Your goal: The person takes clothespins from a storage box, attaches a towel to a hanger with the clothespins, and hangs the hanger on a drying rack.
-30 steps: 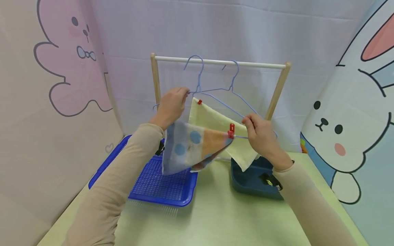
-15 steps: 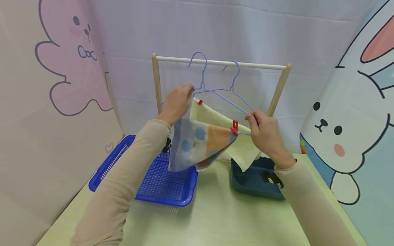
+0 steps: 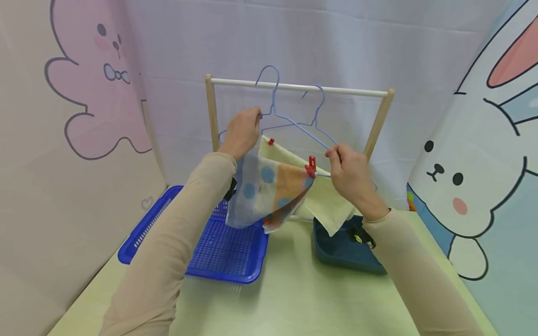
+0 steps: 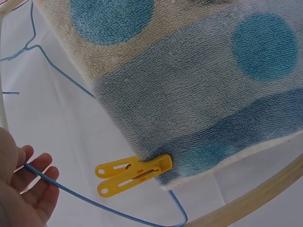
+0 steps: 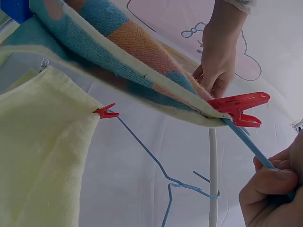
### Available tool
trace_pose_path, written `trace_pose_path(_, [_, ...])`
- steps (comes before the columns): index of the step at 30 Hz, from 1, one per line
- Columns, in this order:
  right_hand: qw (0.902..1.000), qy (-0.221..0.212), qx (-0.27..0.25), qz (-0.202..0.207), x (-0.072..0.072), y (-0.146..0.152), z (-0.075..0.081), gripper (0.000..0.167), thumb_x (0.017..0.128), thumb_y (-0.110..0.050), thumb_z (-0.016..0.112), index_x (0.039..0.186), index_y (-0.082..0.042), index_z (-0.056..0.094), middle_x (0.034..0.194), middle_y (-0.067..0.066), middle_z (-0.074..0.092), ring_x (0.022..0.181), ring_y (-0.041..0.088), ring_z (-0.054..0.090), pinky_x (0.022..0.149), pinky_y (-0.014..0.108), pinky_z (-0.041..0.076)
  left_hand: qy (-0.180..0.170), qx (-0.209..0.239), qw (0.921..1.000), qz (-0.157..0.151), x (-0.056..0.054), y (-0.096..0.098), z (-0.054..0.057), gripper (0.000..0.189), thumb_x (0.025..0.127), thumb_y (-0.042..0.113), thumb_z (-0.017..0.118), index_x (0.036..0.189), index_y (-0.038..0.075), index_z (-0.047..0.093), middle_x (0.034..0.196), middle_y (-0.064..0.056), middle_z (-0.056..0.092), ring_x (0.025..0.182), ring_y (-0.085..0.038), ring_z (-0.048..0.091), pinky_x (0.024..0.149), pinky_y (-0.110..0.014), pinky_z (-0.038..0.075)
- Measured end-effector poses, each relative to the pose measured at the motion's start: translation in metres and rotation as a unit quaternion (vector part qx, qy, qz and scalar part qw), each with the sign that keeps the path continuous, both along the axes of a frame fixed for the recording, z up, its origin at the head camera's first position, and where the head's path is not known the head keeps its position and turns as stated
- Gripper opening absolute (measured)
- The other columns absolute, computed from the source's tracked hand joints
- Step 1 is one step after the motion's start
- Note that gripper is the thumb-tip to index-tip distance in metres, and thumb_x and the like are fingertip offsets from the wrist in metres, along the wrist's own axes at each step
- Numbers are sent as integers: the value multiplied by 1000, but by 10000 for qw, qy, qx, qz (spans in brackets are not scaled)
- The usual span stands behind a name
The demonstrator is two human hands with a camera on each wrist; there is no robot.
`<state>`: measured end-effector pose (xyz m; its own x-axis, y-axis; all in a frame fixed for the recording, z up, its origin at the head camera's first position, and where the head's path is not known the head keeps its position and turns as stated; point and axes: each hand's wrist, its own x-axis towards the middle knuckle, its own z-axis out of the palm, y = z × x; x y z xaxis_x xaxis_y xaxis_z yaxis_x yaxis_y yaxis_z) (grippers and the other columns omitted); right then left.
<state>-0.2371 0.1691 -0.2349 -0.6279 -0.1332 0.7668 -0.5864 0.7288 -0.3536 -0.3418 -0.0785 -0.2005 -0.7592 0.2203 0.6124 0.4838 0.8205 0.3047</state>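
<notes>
Both hands hold one blue wire hanger [image 3: 296, 125] in front of the rack. My left hand [image 3: 244, 132] grips its left shoulder; in the left wrist view the fingers [image 4: 45, 182] curl round the wire. My right hand [image 3: 352, 176] grips the right end, thumb and fingers on the wire. A striped, dotted towel [image 3: 256, 186] hangs from its lower bar, held by a red clothespin [image 3: 310, 168] and a yellow clothespin [image 4: 135, 174]. The hanger's hook overlaps the white rod [image 3: 340, 90] in the head view, its top above it.
A second blue hanger [image 3: 320, 105] hangs on the rod behind, bearing a pale yellow cloth [image 3: 328, 210] with a red clothespin [image 3: 271, 141]. A blue mesh basket [image 3: 252, 275] lies at left. A dark teal bin [image 3: 344, 263] stands at right. Wooden posts [image 3: 380, 119] flank the rod.
Both hands have raised the hanger with the towel, and its hook has risen further above the rod's line. They shifted a little right, then slightly back left. The yellow cloth stays in place.
</notes>
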Motion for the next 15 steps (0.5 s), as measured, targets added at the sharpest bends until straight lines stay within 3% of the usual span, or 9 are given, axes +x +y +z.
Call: trace_pose_path(15, [9995,-258,-90,-141,-10,-9,8,24,98,-9,44,88,3,62,64,11,52,52,21,42,50,32,33,-309,14,9991,285,-14,5,9,26,102,19,41,111,4,60,103,-12,64,92,-25,59,81,-36,47])
